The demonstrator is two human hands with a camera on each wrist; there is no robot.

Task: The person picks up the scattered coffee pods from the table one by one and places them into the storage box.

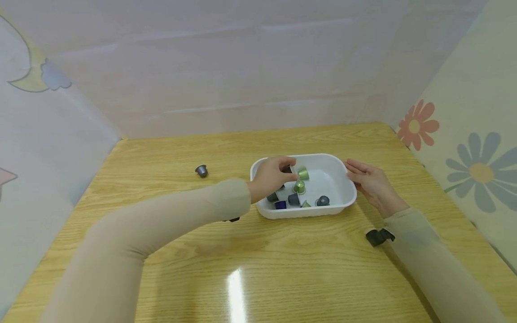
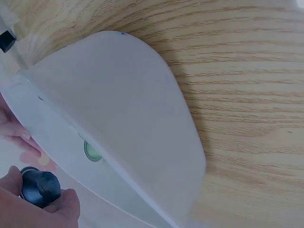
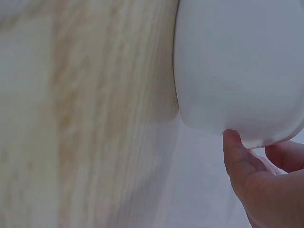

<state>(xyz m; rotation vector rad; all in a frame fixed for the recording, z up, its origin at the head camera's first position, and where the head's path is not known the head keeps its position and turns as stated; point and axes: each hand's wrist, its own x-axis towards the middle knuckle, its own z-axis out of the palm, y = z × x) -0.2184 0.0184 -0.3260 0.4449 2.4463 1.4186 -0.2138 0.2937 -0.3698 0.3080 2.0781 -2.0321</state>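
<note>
In the left wrist view, my left hand (image 2: 45,209) pinches a dark coffee capsule (image 2: 40,186) between thumb and fingers. The head view has this left hand (image 1: 271,175) over the left part of a white plastic tub (image 1: 339,184). Inside the tub lie several capsules, among them a green capsule (image 1: 299,186), a purple capsule (image 1: 280,205) and a grey capsule (image 1: 323,201). At the tub's right end, my right hand (image 1: 373,184) rests its extended fingers against the outer wall, fingertips close to the rim, as the right wrist view also shows.
A single grey capsule (image 1: 201,171) lies on the wooden table (image 1: 282,264), left of the tub. Beneath the right sleeve is a black wrist device (image 1: 377,237). A pale wall (image 1: 250,80) stands behind the table, and a flower-printed panel (image 1: 476,148) is at the right.
</note>
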